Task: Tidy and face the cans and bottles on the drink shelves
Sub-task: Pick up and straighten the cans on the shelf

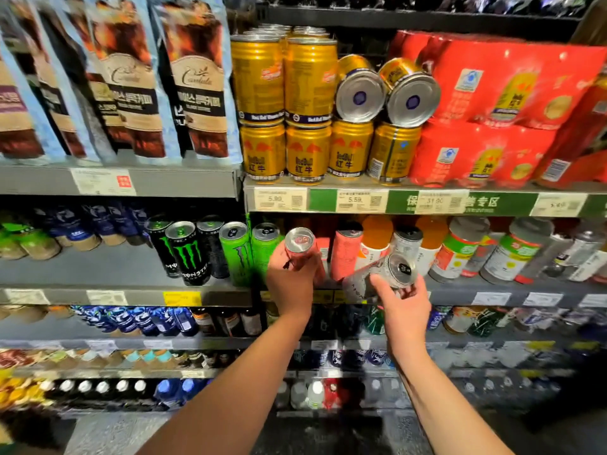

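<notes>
while left fingers (pixel 289 257) wrap a pink can (pixel 300 247), right fingers (pixel 381 284) grip a silver can (pixel 387 274) (tilted).

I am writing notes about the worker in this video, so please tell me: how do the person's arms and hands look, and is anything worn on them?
Both forearms are bare right up to the bottom edge of the picture: no sleeves or gloves show. The left hand and the right hand carry no visible ring, watch or bracelet. No marks show on the arms.

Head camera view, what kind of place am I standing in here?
Most likely a supermarket or convenience store drinks aisle: price labels line the shelf edge, with stacked gold Red Bull cans and Monster cans.
</notes>
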Tool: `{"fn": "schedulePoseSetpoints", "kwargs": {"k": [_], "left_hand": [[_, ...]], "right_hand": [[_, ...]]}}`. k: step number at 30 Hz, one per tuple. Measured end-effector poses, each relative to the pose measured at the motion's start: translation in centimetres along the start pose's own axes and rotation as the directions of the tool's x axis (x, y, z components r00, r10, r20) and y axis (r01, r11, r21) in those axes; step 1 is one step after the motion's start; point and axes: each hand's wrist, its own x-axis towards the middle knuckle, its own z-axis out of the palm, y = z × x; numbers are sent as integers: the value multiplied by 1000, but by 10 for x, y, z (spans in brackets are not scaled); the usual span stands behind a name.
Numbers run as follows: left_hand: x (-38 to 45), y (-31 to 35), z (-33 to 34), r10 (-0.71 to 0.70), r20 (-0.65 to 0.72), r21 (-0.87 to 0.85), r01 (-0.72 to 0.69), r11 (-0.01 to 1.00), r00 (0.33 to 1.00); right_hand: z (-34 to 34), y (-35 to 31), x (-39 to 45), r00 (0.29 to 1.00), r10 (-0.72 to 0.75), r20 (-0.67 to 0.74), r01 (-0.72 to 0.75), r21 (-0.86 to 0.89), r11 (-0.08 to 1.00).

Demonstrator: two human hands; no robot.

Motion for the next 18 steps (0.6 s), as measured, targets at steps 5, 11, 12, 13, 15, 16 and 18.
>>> {"fn": "schedulePoseSetpoints", "kwargs": {"k": [5, 11, 12, 13, 15, 16, 18], "left_hand": [[6, 1, 11, 24, -120, 49, -18, 999, 992], [26, -20, 5, 57, -193, 130, -32, 991, 980], [26, -16, 4, 6, -194, 92, 12, 996, 981], [24, -13, 7, -14, -215, 106, 38, 994, 977], [19, -8, 12, -4, -273, 169, 52, 984, 962], [18, -7, 13, 16, -297, 215, 51, 975, 955], [18, -8, 14, 40, -324, 271, 52, 961, 945]], "right_hand": [[-20, 14, 10, 993, 16, 120, -23, 53, 998], [-6, 18, 14, 995, 37, 91, -46, 93, 995], [-5, 18, 15, 995, 40, 94, -50, 104, 993], [-6, 19, 18, 993, 40, 108, -52, 111, 992], [-11, 23, 25, 990, 44, 135, -59, 112, 992], [-13, 24, 28, 988, 50, 145, -68, 119, 991], [-16, 26, 33, 985, 59, 159, -80, 135, 988]]}}
